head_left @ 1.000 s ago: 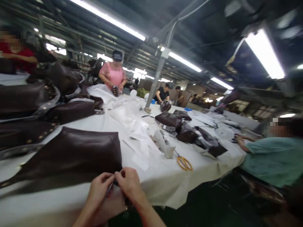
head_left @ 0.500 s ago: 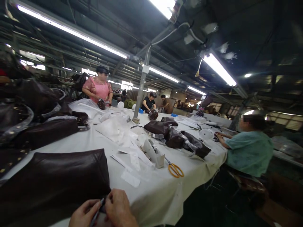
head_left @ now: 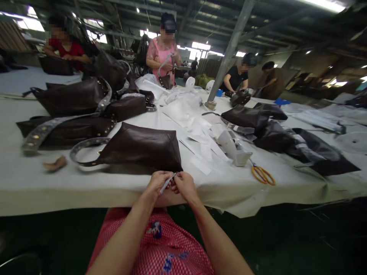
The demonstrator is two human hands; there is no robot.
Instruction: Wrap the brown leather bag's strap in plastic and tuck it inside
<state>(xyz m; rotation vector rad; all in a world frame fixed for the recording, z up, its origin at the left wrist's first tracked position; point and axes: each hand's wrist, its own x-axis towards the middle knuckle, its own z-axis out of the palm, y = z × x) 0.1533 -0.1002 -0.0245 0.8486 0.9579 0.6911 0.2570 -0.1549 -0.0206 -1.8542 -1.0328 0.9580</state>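
Both hands meet at the table's near edge: left hand point(head_left: 160, 182) pinches a narrow grey strip point(head_left: 167, 184) between thumb and fingers; right hand point(head_left: 184, 185) has its fingertips drawn together at the strip's upper end, though whether they grip the strip or something beside it cannot be told. Dark brown leather bag point(head_left: 143, 149) lies on its side just beyond the hands and mostly to their left, its lower right corner right at the fingertips. Its strap point(head_left: 83, 147), wrapped in clear plastic, loops out on the side away from the hands. Farther left of the hands: a small brown scrap point(head_left: 55, 164), identity unclear, and more studded brown bags point(head_left: 71, 97) in a heap. Right of the hands: white paper cards point(head_left: 200, 164), then a tape dispenser point(head_left: 236, 149), with orange-handled scissors point(head_left: 263, 175) just beside it. Farther right, a second group of brown bags point(head_left: 246, 117). Well beyond the hands, a person in a pink apron point(head_left: 164, 57) holds a bag strap. White cloth point(head_left: 94, 185) covers the table.
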